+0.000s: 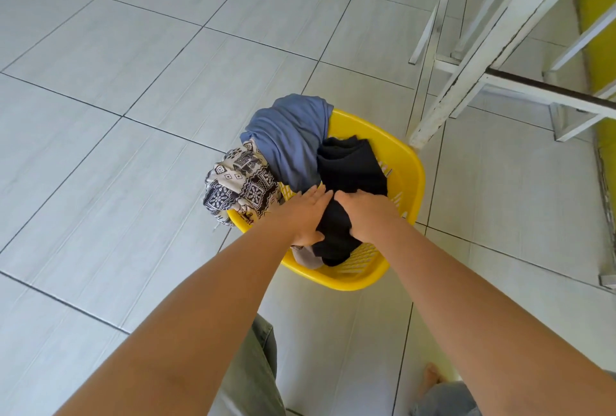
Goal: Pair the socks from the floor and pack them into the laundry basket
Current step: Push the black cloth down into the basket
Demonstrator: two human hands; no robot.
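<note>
A yellow laundry basket (405, 162) stands on the white tiled floor. A blue cloth (290, 139) and a black-and-cream patterned cloth (240, 182) hang over its far left rim. A black garment (350, 165) lies inside. My left hand (308, 214) and my right hand (361, 215) are side by side down in the basket, both gripping the black garment at its near part. A bit of pale fabric (308, 257) shows under my left hand. I cannot make out any sock, on the floor or in my hands.
White table or chair legs (473, 59) stand just right of and behind the basket, one foot nearly touching its rim. A yellow wall strip (596, 49) runs along the far right. My knees and a bare foot (430, 379) are at the bottom.
</note>
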